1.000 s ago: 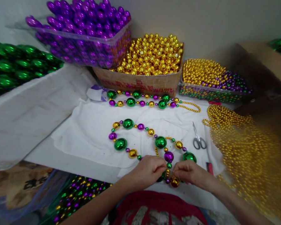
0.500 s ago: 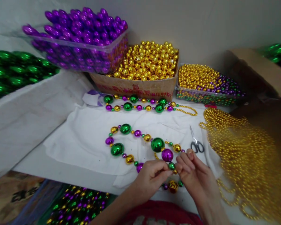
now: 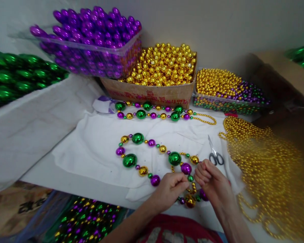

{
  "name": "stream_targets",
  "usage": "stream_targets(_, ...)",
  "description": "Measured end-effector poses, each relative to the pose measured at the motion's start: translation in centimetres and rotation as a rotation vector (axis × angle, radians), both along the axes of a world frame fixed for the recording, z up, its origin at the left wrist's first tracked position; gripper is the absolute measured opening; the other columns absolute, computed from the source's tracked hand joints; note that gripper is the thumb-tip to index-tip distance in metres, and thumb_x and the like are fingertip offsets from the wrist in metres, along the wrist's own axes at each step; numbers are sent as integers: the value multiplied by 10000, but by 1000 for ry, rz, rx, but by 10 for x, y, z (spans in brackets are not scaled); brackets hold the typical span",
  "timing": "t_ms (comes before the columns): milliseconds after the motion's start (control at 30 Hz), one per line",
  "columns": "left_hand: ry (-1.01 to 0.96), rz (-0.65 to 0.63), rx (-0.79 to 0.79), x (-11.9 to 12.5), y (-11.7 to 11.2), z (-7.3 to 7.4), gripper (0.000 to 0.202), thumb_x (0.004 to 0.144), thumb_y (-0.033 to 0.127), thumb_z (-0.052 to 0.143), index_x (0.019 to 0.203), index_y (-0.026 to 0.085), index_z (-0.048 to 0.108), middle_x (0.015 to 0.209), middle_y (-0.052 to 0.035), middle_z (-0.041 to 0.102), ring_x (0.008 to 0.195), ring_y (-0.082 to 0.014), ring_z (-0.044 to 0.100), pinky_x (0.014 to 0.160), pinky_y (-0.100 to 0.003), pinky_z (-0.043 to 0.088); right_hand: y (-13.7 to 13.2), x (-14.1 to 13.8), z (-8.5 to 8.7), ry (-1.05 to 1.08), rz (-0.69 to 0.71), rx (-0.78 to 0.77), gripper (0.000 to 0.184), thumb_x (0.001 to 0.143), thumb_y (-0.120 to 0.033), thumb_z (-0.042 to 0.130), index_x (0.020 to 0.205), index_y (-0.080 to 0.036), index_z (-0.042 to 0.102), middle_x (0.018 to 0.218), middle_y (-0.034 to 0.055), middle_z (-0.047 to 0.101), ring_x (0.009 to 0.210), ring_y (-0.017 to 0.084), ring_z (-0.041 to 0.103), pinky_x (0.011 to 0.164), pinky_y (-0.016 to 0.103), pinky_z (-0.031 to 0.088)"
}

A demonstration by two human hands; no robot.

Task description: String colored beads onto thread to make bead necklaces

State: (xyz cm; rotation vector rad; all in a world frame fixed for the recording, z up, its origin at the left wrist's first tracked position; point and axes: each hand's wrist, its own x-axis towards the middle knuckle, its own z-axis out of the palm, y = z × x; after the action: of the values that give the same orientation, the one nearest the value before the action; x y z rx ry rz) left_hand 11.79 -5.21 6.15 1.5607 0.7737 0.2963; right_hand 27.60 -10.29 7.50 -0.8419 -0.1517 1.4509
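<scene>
Both hands work at the lower centre of the frame, over a white cloth (image 3: 96, 152) spread on the counter (image 3: 53, 175). The left hand (image 3: 170, 189) has its grip pinched shut on the bead strand (image 3: 152, 153) near a small green bead. The right hand (image 3: 212, 184) stands just beside it, fingers curled and closed; it appears to pinch the same strand, though the exact contact is hidden by the fingers. The strand, of green, purple and gold beads, loops across the cloth from centre frame to the hands.

Scissors (image 3: 215, 153) lie on the cloth just above the right hand. A second, finished strand (image 3: 164, 113) lies stretched out higher up. Behind it stand a clear tub of purple beads (image 3: 91, 44), a cardboard box of gold beads (image 3: 162, 67) and a tray of small mixed beads (image 3: 228, 89). A heap of gold bead chains (image 3: 268, 168) fills the right of the frame.
</scene>
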Motion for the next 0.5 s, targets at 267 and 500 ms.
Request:
stream_targets(267, 39, -108, 11, -2, -7, 11, 188, 829, 248, 510, 704, 138, 599, 638, 30, 504, 606, -93, 435, 557, -208, 293, -13, 5, -2, 23, 96, -18, 240, 840, -310, 605, 666, -176, 507, 562, -74, 180, 485, 84, 128, 420, 187, 198)
stream_targets(500, -85, -5, -179, -7, 34, 30, 149, 794, 245, 569, 723, 122, 616, 661, 12, 544, 628, -99, 452, 592, -203, 331, 30, 31, 22, -210, 192, 52, 271, 813, -321, 639, 625, -174, 510, 529, -73, 210, 477, 83, 131, 403, 195, 149)
